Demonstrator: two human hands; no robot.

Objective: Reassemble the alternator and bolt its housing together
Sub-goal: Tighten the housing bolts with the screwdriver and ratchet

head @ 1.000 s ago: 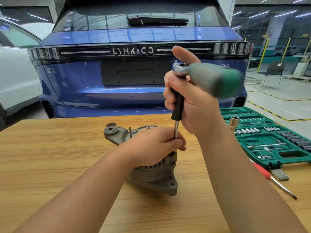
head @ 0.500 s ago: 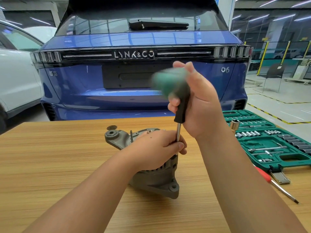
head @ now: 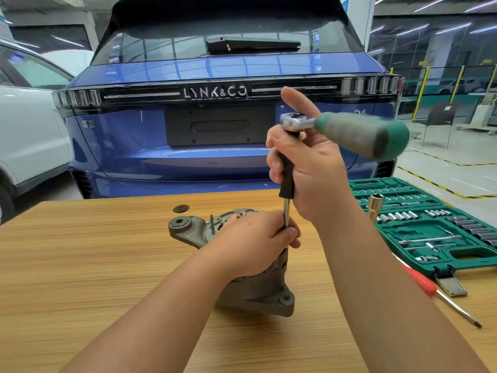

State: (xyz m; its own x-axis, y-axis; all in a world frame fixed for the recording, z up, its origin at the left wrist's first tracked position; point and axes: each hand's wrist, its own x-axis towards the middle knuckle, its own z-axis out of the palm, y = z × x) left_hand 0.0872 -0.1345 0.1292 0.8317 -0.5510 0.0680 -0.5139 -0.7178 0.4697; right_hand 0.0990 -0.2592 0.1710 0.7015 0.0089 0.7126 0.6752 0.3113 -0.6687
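Rightward, sockets (head: 398, 216) in green case (head: 457, 261)

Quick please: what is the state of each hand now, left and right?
Left hand: grips the alternator, fingertips by the driver shaft.
Right hand: holds the driver with the ratchet on top.

Wood table (head: 80, 265); blue car (head: 215, 157) behind; glossy shop floor (head: 457, 179).

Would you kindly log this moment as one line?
left hand steadies alternator, pinches extension shaft | right hand grips ratchet | bolting underway
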